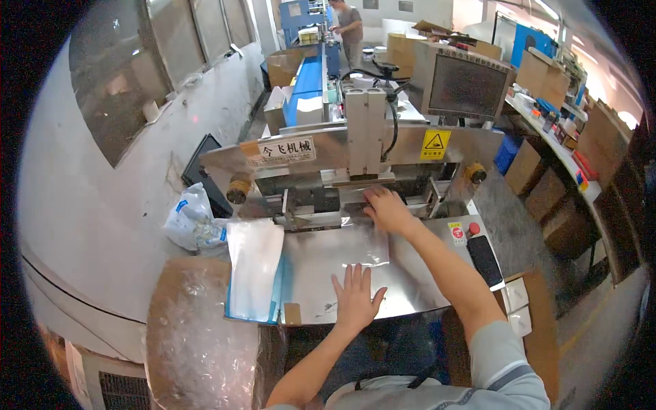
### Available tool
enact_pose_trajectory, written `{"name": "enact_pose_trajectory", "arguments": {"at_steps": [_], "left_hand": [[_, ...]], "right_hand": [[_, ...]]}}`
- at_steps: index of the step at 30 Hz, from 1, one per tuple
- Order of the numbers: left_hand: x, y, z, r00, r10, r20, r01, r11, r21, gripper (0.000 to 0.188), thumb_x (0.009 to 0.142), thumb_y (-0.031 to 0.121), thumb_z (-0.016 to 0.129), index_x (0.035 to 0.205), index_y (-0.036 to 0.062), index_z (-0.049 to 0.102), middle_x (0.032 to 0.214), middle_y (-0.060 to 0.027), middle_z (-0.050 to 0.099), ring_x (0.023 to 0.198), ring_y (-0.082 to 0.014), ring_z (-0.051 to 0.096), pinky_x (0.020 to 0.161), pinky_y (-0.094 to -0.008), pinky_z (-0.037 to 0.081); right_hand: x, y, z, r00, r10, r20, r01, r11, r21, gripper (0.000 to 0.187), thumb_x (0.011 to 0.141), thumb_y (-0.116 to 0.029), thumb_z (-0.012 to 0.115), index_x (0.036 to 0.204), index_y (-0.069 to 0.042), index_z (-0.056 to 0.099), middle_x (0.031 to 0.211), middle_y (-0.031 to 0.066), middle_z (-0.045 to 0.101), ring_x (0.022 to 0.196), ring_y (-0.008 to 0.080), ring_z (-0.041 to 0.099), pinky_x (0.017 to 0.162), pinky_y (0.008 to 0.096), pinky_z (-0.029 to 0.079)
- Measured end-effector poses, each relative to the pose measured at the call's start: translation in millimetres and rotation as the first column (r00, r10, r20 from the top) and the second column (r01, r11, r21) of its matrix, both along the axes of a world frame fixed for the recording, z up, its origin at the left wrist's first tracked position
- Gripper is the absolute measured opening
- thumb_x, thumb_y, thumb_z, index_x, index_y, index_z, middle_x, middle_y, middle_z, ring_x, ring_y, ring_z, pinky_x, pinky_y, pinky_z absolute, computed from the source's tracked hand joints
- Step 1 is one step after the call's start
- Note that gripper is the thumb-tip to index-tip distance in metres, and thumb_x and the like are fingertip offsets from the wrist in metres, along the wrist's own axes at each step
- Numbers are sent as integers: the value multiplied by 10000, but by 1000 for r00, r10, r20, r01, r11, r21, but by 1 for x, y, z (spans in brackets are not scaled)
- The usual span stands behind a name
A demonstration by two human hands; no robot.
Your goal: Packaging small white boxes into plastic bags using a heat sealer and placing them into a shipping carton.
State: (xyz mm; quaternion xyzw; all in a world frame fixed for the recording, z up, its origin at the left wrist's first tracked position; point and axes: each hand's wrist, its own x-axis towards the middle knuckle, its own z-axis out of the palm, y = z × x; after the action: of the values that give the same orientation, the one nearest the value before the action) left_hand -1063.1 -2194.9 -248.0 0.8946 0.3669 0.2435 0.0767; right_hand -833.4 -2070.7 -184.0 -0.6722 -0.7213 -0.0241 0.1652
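My left hand (355, 302) lies with fingers spread on the shiny metal worktop (307, 273) of a machine, near its front edge. A thin clear plastic sheet or bag (372, 249) lies just beyond its fingertips. Farther in, my right hand (391, 213) reaches to the slot under the machine's upright metal head (365, 130). Its fingers look stretched out over the sheet's far end, with nothing seen gripped; the fingertips are partly hard to make out. Left of my hands, a stack of white flat sheets or bags (253, 266) rests in a blue holder (277, 294).
A carton (160, 328) heaped with clear plastic bags stands at the lower left. On the worktop's right side are a red button (473, 228) and a black phone (484, 260). A monitor (468, 85) stands behind the machine, and a person (350, 31) works far back beside a blue conveyor (307, 89).
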Motion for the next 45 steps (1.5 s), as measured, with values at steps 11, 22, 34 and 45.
{"name": "enact_pose_trajectory", "arguments": {"at_steps": [11,22,34,45], "left_hand": [[-2,5,11,938,183,293,-154,981,-119,824,910,386,661,1468,-79,273,1510,-357,237,1414,-535,210,1133,-658,164],[-9,8,9,903,213,373,-156,972,-177,818,914,308,664,1462,-125,238,1517,-371,207,1424,-534,187,1161,-585,183],[0,22,16,875,194,443,-48,946,-320,787,939,289,634,1473,-120,226,1520,-353,251,1440,-481,221,1185,-499,201],[31,110,41,788,409,460,45,707,-706,755,982,450,561,1451,-103,350,1458,-284,444,1348,-350,449,1115,-390,335]], "right_hand": [[5,20,23,994,-72,84,85,983,-164,326,944,-307,565,1140,-50,602,1122,220,664,1115,409,597,959,511,455],[18,-10,-6,983,62,-174,-11,961,278,453,947,-328,589,1243,14,572,1233,282,607,1185,432,565,1014,529,438],[0,-141,-21,558,-171,-812,125,985,-121,669,949,-395,625,1413,52,446,1311,261,575,1148,357,605,1001,386,469],[1,-81,-53,690,-272,-671,244,960,-138,940,919,-651,488,1427,132,375,1525,360,276,1455,437,250,1196,415,218]]}}
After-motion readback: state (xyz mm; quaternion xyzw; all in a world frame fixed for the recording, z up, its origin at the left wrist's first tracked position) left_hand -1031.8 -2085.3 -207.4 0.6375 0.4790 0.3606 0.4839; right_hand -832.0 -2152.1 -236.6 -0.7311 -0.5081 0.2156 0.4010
